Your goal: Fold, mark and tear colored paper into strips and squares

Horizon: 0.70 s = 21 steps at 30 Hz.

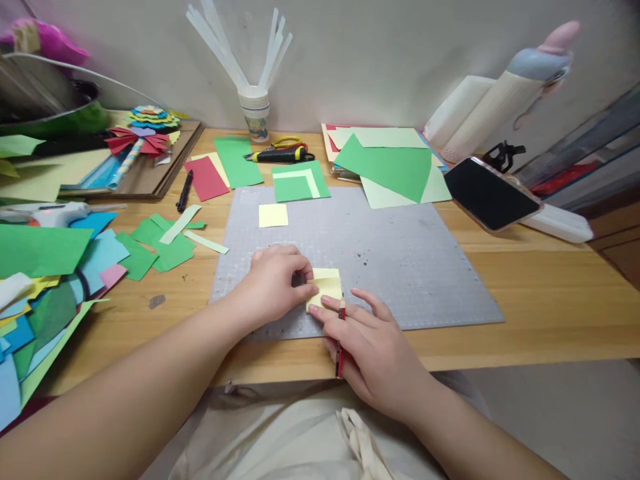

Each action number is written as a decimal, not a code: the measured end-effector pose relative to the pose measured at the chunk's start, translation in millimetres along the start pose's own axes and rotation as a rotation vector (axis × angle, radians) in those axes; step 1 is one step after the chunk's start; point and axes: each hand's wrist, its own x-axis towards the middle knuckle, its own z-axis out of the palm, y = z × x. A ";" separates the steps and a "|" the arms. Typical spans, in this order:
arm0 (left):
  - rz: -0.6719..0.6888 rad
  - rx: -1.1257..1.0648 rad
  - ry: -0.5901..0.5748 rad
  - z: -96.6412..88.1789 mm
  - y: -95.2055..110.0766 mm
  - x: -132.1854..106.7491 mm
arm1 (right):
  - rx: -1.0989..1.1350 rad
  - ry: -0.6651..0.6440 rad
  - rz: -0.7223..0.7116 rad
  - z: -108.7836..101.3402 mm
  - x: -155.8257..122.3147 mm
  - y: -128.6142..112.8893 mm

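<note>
A small folded pale yellow paper (pixel 327 283) lies near the front edge of a grey cutting mat (pixel 400 253). My left hand (pixel 275 280) is curled, its fingertips pinching the paper's left edge. My right hand (pixel 370 350) rests just below the paper, fingers pressing its lower edge, with a red pencil (pixel 340 340) held between the fingers. A second pale yellow square (pixel 273 215) lies loose further back on the mat.
Green and red paper sheets (pixel 385 167), a yellow-black utility knife (pixel 280 156), scissors, a black pen (pixel 185 191) and a cup of glue sticks (pixel 255 113) stand behind the mat. Coloured paper scraps (pixel 45 267) and a glue gun pile up left. A phone (pixel 487 193) lies right.
</note>
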 end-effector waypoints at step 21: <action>0.006 -0.142 -0.012 -7.4 -13.0 6.0 | 0.028 -0.049 -0.008 0.7 1.1 3.8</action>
